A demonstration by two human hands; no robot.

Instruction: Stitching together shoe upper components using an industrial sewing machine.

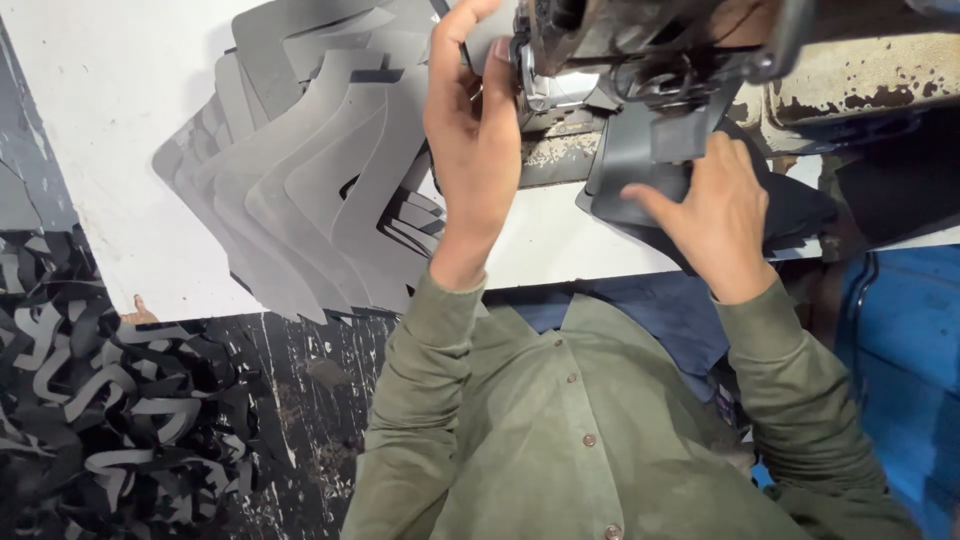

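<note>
My left hand [472,140] reaches up along the left side of a worn sewing machine head [620,50], fingers curled near its metal parts; whether it grips anything is hidden. A dark grey cut piece [630,165] lies under the machine's head. My right hand [715,215] lies flat on it, fingers spread and pressing it down. I wear green sleeves.
A fanned stack of grey cut pieces [310,190] lies on the white table [110,120] to the left. A heap of dark offcut strips [100,400] covers the floor at lower left. Blue material [900,340] is at the right.
</note>
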